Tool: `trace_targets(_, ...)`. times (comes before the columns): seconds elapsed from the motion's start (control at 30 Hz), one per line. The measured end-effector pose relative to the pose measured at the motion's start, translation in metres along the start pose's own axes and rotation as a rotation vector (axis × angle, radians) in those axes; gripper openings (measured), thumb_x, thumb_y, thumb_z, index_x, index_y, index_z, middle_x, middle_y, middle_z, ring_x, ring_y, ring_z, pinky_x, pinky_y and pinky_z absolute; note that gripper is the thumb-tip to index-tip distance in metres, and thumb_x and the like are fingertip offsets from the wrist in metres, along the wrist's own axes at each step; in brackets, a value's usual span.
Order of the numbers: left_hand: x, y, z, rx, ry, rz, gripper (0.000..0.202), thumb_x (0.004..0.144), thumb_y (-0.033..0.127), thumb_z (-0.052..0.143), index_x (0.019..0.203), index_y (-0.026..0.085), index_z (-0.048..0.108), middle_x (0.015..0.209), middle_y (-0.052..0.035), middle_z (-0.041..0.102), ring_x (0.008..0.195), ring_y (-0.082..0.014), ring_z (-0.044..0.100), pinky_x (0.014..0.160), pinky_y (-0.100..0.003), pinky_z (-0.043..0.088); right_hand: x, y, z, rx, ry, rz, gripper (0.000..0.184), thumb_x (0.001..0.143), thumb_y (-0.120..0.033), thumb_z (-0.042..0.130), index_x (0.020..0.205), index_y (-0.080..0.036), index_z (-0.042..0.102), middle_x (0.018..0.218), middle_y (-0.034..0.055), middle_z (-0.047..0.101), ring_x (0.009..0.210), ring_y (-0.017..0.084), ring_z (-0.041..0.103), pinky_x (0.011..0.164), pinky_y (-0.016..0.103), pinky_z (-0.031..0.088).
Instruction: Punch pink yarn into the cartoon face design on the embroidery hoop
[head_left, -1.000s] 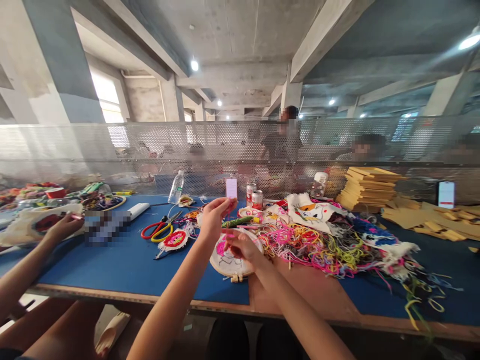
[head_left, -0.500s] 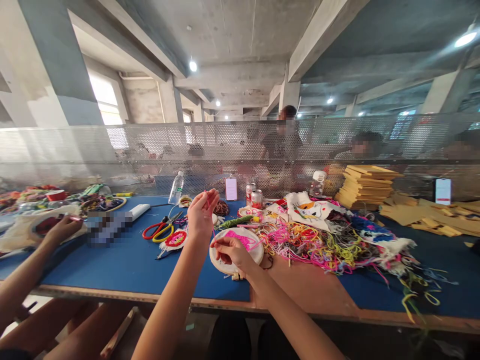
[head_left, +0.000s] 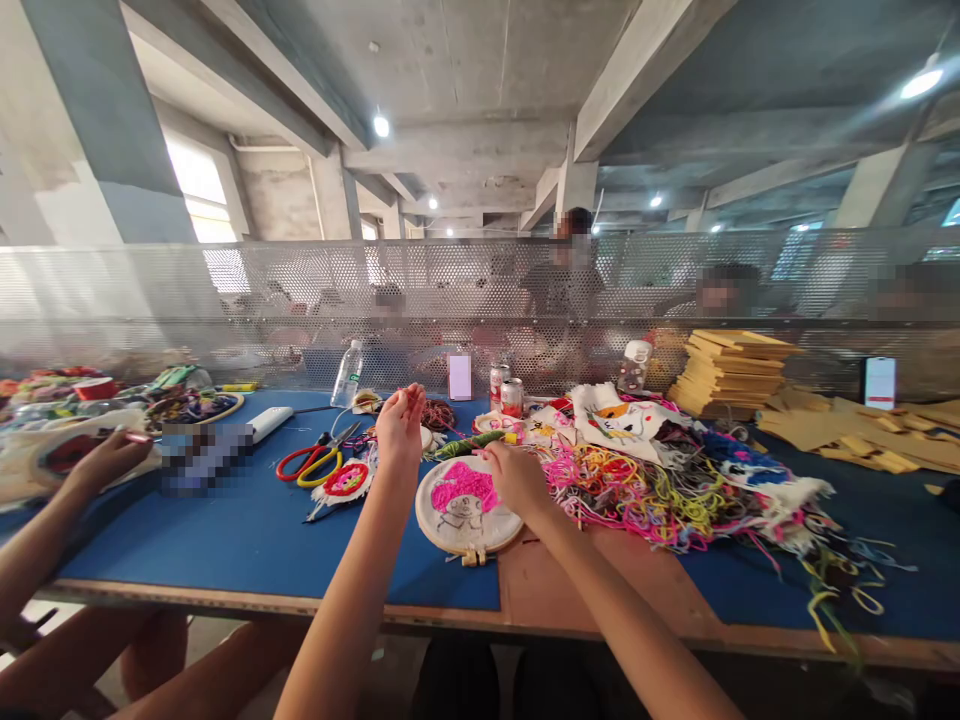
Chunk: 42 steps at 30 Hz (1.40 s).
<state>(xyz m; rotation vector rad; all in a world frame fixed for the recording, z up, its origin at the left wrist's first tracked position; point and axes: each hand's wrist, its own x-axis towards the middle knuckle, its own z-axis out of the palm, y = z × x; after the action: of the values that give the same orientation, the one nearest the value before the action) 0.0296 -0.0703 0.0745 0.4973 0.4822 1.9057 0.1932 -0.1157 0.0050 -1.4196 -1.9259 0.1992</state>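
Note:
An embroidery hoop (head_left: 495, 540) lies on the table before me, its white cloth showing a drawn face with bright pink stitched hair (head_left: 456, 482). My left hand (head_left: 400, 428) is raised at the hoop's upper left, palm turned inward and fingers drawn together; whatever they pinch is too small to make out. Over the hoop's upper right edge is my right hand (head_left: 516, 480), its fingertips pinched and turned left, hiding part of the cloth. No strand shows clearly between the hands. Scissors with red and yellow handles (head_left: 322, 465) rest left of my left forearm, beside a small red-ringed patch (head_left: 346, 482).
A tangled heap of coloured yarn (head_left: 637, 490) spreads to the right, with stacked brown pads (head_left: 731, 375) behind it. Cans (head_left: 512, 398), a bottle (head_left: 347, 373) and a phone (head_left: 459, 377) stand along the perforated screen (head_left: 300, 300). A co-worker's hand (head_left: 112, 458) works at far left.
My right hand has moved up and right, uncovering the drawn face. My left hand has stayed raised, shifting only slightly. The pink strand seen between the hands earlier no longer shows clearly.

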Motion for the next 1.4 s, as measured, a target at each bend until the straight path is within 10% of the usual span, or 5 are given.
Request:
trace_targets(0.7, 0.041, -0.042, -0.047, 0.025, 0.153, -0.259, 0.023, 0.088, 0.006, 0.044, 0.07, 0.014, 0.055, 0.068, -0.0012, 0.064, 0.064, -0.0063, 0.063, 0.069, -0.016, 0.051, 0.011, 0.071, 0.004, -0.309, 0.037, -0.107, 0.023, 0.083, -0.017, 0.044, 0.081, -0.021, 0.067, 0.082, 0.0048, 0.064, 0.077, 0.017, 0.057, 0.061, 0.024, 0.036)
trace_targets(1.07, 0.039, -0.054, -0.046, 0.106, -0.056, -0.275, 0.004, 0.082, 0.018, 0.057, 0.079, 0.018, 0.059, 0.09, -0.0028, 0.069, 0.076, -0.0102, 0.065, 0.075, -0.023, 0.05, 0.014, 0.094, -0.009, -0.077, 0.24, -0.209, 0.02, 0.08, -0.018, 0.049, 0.072, -0.019, 0.068, 0.105, 0.0093, 0.055, 0.103, 0.023, 0.047, 0.092, 0.037, 0.039)
trace_targets(1.4, 0.041, -0.063, -0.059, 0.378, -0.062, -0.375, 0.006, 0.078, 0.015, 0.057, 0.079, 0.014, 0.063, 0.073, -0.0075, 0.068, 0.061, -0.0127, 0.064, 0.055, -0.02, 0.049, 0.027, 0.141, -0.031, 0.232, 0.606, 0.022, 0.024, 0.075, -0.033, 0.05, 0.071, -0.016, 0.067, 0.092, 0.01, 0.058, 0.09, 0.023, 0.053, 0.08, 0.039, 0.044)
